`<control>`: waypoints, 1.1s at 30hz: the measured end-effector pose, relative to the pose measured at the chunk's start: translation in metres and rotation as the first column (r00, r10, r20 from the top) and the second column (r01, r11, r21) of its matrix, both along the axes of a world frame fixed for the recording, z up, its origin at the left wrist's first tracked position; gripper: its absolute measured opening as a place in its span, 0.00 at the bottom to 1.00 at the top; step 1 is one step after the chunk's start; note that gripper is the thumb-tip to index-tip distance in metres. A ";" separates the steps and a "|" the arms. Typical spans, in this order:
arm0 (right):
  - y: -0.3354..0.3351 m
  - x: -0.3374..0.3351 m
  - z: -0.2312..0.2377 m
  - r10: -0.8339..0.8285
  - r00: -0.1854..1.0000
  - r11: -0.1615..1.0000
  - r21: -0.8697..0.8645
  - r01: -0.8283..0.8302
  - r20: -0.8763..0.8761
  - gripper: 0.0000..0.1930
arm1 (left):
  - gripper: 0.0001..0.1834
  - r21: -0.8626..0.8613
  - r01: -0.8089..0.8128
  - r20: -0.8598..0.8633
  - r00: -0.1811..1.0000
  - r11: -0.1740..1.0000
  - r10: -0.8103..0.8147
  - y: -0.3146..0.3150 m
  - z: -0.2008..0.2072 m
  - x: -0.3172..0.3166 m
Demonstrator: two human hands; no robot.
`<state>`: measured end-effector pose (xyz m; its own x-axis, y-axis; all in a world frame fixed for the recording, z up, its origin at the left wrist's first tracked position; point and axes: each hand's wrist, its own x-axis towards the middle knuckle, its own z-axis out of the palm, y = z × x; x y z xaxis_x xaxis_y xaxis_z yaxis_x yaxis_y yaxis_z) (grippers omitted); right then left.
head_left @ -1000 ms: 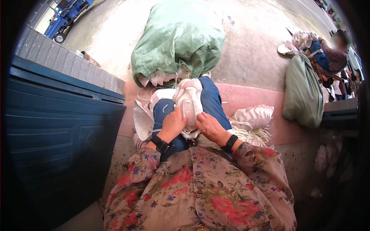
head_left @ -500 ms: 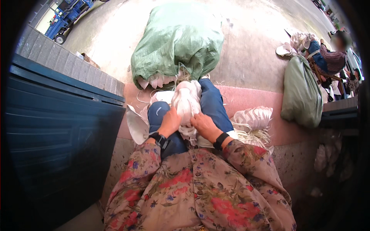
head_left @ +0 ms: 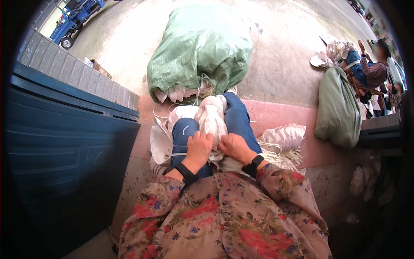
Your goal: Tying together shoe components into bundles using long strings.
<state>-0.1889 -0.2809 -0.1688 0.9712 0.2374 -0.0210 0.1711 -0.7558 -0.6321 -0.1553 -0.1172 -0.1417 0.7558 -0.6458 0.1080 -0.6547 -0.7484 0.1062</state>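
A white shoe upper lies lengthwise between my thighs, its rounded toe pointing away from me and its laced middle facing up. My left hand is closed at its near left side, with the fingers curled down. From under that hand a thin white lace runs out to the left. My right hand pinches at the near right edge of the upper. What exactly sits between the fingertips of each hand is too small to make out. Another white upper hangs beside my left leg.
A big green woven sack with white uppers at its mouth lies ahead. To my right are stacked white uppers and loose laces. A blue door panel stands left. Farther right are a full green sack and a seated person.
Both hands have come slightly nearer to me along the upper, the left one turning its back upward. A white lace now shows by my left hand. The seated person has raised a hand.
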 end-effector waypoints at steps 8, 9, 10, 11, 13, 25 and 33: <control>-0.010 -0.023 0.013 0.084 0.972 0.992 0.070 -0.102 0.220 0.02 | 0.06 -0.037 0.215 0.123 0.970 0.976 -0.209 0.000 -0.013 0.002; -0.015 -0.025 0.017 0.097 0.957 0.988 0.091 -0.126 0.274 0.02 | 0.05 -0.071 0.272 0.133 0.956 0.960 -0.262 -0.002 -0.018 0.004; -0.021 -0.029 0.022 0.068 0.962 0.991 0.092 -0.095 0.265 0.02 | 0.05 -0.105 0.321 0.132 0.943 0.941 -0.306 -0.002 -0.018 -0.002; -0.029 -0.028 0.024 0.060 0.972 0.994 0.073 -0.078 0.226 0.04 | 0.05 -0.109 0.320 0.115 0.944 0.941 -0.308 -0.001 -0.019 -0.003; -0.041 -0.033 0.028 0.058 0.992 0.996 0.061 -0.065 0.115 0.03 | 0.05 -0.082 0.328 0.111 0.942 0.941 -0.318 0.000 -0.013 0.001; -0.040 -0.053 0.031 0.145 0.989 0.966 -0.214 -0.147 -0.029 0.04 | 0.07 -0.423 0.145 -0.522 0.768 0.894 -0.372 -0.021 -0.009 -0.023; -0.049 -0.050 0.045 -0.102 0.922 0.851 0.447 0.275 -0.373 0.06 | 0.07 -0.377 0.111 -0.646 0.680 0.919 -0.347 -0.036 -0.014 -0.019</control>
